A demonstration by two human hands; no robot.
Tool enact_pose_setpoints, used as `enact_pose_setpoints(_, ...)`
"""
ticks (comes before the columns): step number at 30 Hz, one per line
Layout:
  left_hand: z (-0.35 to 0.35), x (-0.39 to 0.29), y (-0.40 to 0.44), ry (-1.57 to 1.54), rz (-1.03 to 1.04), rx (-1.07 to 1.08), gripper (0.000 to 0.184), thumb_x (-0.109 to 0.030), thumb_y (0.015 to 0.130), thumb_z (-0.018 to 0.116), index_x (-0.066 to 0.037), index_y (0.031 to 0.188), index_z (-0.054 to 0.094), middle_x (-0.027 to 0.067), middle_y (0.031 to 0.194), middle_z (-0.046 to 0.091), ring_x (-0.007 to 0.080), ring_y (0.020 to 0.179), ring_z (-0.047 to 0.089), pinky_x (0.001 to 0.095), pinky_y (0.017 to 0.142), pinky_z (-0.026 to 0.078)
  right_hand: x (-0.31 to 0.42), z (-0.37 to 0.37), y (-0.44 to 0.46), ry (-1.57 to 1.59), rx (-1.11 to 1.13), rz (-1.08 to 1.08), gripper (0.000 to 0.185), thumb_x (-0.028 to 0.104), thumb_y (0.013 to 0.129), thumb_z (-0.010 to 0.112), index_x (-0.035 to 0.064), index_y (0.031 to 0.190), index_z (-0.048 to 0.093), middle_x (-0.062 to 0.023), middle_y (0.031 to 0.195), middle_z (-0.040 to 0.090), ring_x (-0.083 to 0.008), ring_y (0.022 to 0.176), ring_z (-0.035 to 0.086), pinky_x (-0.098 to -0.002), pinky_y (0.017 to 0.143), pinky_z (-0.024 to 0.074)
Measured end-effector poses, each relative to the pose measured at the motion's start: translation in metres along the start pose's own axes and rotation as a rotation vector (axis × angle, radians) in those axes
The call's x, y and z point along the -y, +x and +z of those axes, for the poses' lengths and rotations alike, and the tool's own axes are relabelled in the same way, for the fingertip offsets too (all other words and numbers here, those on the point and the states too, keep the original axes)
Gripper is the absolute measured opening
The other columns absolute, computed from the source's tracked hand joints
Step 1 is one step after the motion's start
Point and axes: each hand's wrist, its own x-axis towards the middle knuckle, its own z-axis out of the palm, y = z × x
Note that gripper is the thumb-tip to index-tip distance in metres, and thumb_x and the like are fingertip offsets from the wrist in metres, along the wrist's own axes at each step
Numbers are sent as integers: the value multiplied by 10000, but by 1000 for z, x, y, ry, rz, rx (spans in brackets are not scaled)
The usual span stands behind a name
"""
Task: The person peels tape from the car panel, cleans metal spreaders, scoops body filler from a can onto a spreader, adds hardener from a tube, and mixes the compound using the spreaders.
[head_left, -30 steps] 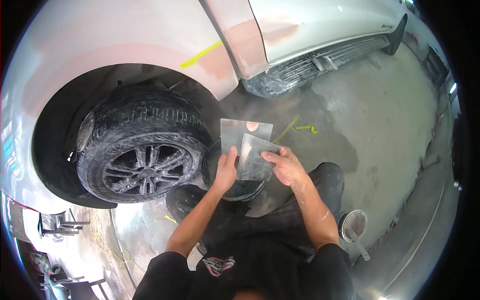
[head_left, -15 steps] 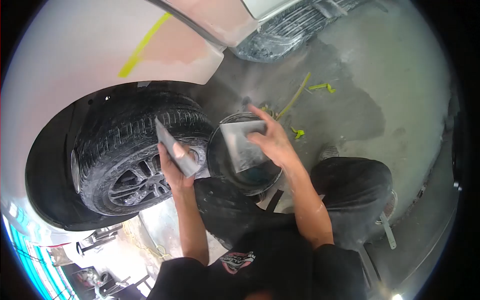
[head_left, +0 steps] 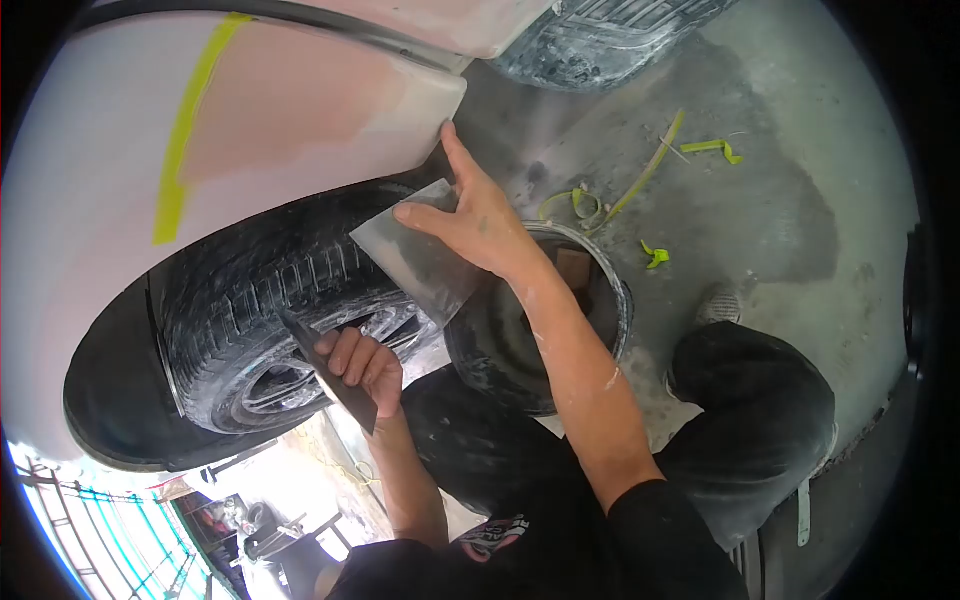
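Observation:
My left hand (head_left: 362,365) is closed around a thin dark flat sheet (head_left: 335,378), seen nearly edge-on in front of the wheel (head_left: 285,385). My right hand (head_left: 482,222) grips a thin grey rectangular sheet (head_left: 415,255) under its thumb; whether either sheet is metal or sandpaper I cannot tell. The right forefinger stretches to the lower corner of the white car panel (head_left: 420,100), seemingly touching its edge. Pinkish patches and a yellow tape strip (head_left: 195,130) mark that panel. Below my right forearm stands a dark bucket (head_left: 622,300) with a small brown block (head_left: 573,268) inside.
Pieces of yellow tape (head_left: 655,255) lie on the grey floor (head_left: 790,200), part of which looks wet. A dusty running board (head_left: 610,45) juts out at the top. My bent knees (head_left: 760,400) flank the bucket.
My right hand has moved from over the bucket up and left to the panel's corner, carrying its sheet. The left hand has turned and dropped slightly. The view has shifted, showing more of the panel.

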Motion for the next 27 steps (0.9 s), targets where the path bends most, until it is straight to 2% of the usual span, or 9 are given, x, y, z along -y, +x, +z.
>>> enact_pose_setpoints(7,10,3,4,81,-11,23,132,-149,966,635,-72,1061,684,-17,798,612,93,661,567,256,620,417,0,4,4,75,11,61,1172,273,762,841,-81,1568,68,-230,1203,645,-180,832,609,-288,775,505)
enact_pose_setpoints(9,9,2,4,82,-16,26,129,-150,965,636,-73,1058,682,-16,802,613,90,664,569,255,619,415,2,4,4,120,44,88,1153,260,775,838,-84,1565,71,-247,1344,527,-214,1050,526,-320,919,434)
enact_pose_setpoints(10,10,2,5,85,-16,28,128,-151,966,636,-73,1057,681,-17,803,614,89,665,570,256,620,415,5,5,2,172,62,94,1136,251,785,836,-87,1562,80,-257,1468,414,-247,1255,435,-353,1050,359)
enact_pose_setpoints(12,11,2,5,89,-14,34,126,-151,966,637,-74,1055,678,-17,806,615,88,665,570,256,622,414,10,6,-1,229,87,102,1110,229,797,832,-87,1561,92,-265,1591,306,-274,1454,349,-380,1180,285)
enact_pose_setpoints(18,11,1,3,69,-16,44,119,-157,971,632,-82,1051,677,-16,805,614,87,670,577,261,630,415,12,14,-13,178,95,40,1084,176,809,818,-41,1579,86,-260,1584,331,-255,1413,406,-345,1150,323)
enact_pose_setpoints(21,13,0,3,71,-16,50,122,-161,975,628,-85,1057,678,-12,810,620,88,674,583,262,630,415,22,6,-15,97,128,89,1093,161,811,813,0,1594,68,-262,1565,359,-245,1368,453,-333,1117,360)
enact_pose_setpoints(23,10,-1,0,70,0,60,128,-165,979,623,-85,1063,679,-10,815,625,89,672,585,263,633,418,29,3,-11,165,108,106,1098,153,810,811,27,1602,62,-258,1515,441,-238,1290,531,-331,1084,393)
enact_pose_setpoints(27,10,-1,-2,75,26,50,138,-170,986,615,-83,1070,682,-8,822,632,91,668,589,262,629,423,28,13,-8,51,38,45,1107,154,807,812,56,1610,55,-210,1332,602,-205,1058,624,-329,1019,435)
